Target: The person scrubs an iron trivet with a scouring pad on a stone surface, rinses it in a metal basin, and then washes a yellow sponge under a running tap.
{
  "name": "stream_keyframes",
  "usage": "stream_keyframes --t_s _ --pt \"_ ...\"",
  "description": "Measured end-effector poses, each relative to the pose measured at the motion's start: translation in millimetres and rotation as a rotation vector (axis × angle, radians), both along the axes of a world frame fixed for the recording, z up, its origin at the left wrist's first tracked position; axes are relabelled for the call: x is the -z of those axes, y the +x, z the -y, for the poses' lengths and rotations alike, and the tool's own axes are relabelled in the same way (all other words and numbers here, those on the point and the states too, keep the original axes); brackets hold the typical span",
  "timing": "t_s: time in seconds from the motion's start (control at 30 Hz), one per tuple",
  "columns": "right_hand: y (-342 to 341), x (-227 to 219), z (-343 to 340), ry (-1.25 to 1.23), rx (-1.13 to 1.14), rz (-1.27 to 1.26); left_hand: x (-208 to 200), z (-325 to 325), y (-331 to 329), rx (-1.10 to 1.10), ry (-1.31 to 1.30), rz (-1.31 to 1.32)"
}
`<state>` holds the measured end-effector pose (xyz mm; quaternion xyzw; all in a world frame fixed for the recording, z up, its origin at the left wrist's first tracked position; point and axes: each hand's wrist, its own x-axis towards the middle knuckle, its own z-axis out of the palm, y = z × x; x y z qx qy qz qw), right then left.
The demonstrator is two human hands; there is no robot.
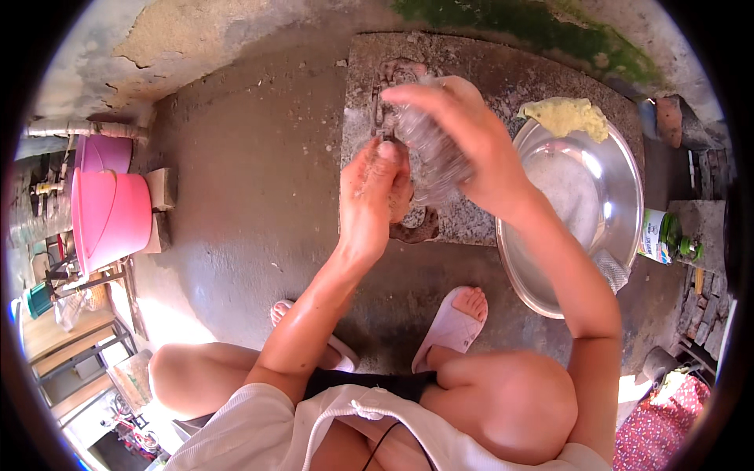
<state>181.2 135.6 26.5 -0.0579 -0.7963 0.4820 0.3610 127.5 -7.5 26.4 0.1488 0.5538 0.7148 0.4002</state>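
Note:
My left hand (367, 192) is closed round a brown, rusty-looking metal piece (404, 71), thumb pressed on top. Its far part shows beyond my fingers, and a curved brown part (416, 228) shows below them; whether they join is hidden by my hand. In my right hand (479, 133) is a silvery steel wool scrubber (436, 157), smeared by motion, just right of my left thumb. Both hands are over a speckled stone slab (471, 59). Wet brown grime covers my left thumb and fingers.
Right of my hands, a steel basin (569, 180) holds cloudy water, with a yellow cloth (565, 118) over its far rim and a mesh pad (611, 269) at its near side. Beyond stands a green bottle (667, 235). Pink buckets (114, 220) stand far left on wet concrete.

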Motion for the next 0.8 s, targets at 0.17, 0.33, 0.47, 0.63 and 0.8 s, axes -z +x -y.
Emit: stream_keyframes --t_s 0.17,0.33,0.47,0.63,0.8 --pt "1.5 -5.6 -9.0 0.210 -0.018 -0.033 -8.8 -9.7 11.8 0.028 0.014 0.096" --pt "8.0 6.7 1.0 0.077 -0.020 -0.144 -3.9 -5.1 11.7 -0.025 0.074 0.218" --pt "6.0 10.1 -1.1 -0.097 0.004 -0.060 -12.4 -8.2 17.3 0.043 0.099 0.474" --pt "9.0 3.6 5.7 -0.998 -0.001 0.057 -6.3 -5.6 6.9 0.056 0.128 0.477" --pt "8.3 14.1 9.4 -0.428 0.014 -0.020 -9.0 -7.5 7.9 0.071 0.171 0.753"
